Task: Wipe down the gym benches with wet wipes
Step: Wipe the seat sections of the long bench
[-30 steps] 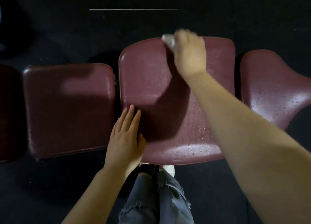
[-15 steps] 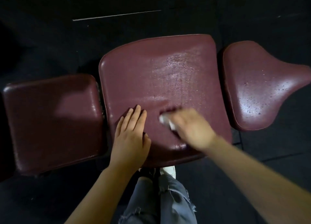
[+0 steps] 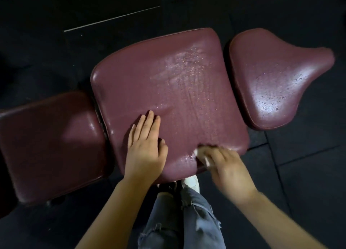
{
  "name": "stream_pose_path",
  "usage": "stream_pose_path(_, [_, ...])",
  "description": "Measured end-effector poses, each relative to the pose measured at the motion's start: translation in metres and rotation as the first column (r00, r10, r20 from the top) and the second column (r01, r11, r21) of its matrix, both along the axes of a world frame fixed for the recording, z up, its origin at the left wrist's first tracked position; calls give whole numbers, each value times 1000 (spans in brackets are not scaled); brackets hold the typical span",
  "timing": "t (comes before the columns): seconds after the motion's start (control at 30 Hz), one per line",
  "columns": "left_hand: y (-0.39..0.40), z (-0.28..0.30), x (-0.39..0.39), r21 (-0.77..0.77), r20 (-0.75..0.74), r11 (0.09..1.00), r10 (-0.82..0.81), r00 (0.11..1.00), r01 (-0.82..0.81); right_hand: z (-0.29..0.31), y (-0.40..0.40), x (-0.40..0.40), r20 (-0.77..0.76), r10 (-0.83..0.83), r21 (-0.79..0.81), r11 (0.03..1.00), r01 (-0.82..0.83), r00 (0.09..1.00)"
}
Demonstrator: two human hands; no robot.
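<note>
While your left hand [image 3: 145,148] rests flat on the maroon middle pad [image 3: 168,91], your right hand [image 3: 225,166] holds its grip closed around a white wet wipe [image 3: 198,154]. That wipe presses on the pad's near edge; wet streaks mark the surface beyond.

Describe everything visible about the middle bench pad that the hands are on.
The middle bench pad is a broad, roughly square cushion with rounded corners, covered in what looks like maroon vinyl with piped edges. Its far and right portions glisten with wet streaks and droplets. It lies flat between a darker square pad and a tapered pad, apart from both by narrow gaps. The left hand rests flat on its near-left area; the right hand, blurred, presses a white wet wipe against its near edge.
</note>
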State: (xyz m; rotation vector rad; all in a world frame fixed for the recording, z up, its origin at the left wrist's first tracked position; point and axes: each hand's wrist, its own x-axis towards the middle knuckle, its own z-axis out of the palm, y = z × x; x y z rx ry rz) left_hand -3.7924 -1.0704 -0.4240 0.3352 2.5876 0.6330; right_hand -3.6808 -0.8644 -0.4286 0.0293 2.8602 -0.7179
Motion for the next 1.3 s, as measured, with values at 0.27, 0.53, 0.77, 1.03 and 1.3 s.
stream_pose_path(0.27, [6, -13, 0, -68, -30, 995, -72, 997, 70, -52, 33, -205, -310, -15, 103, 993, 50, 950])
stream_pose_path(0.53, [13, -9, 1, -108, -42, 992, -70, 997, 65, -37, 28, -187, -265, -208, 63, 971, 233, 942])
stream_pose_path(0.77, [24, -17, 7, -139, -38, 985, -109, 993, 102, -28, 56, -15, -23, -236, -29, 971, 235, 971])
stream_pose_path(1.03, [23, -14, 2, -225, 5, 957, -187, 982, 183, -53, 64, -289, -144, -490, -74, 872, 485, 860])
stream_pose_path(1.3, [23, -15, 2, -212, -13, 962, -180, 984, 173, -20, 54, -11, 71, -644, 110, 764, 635, 762])
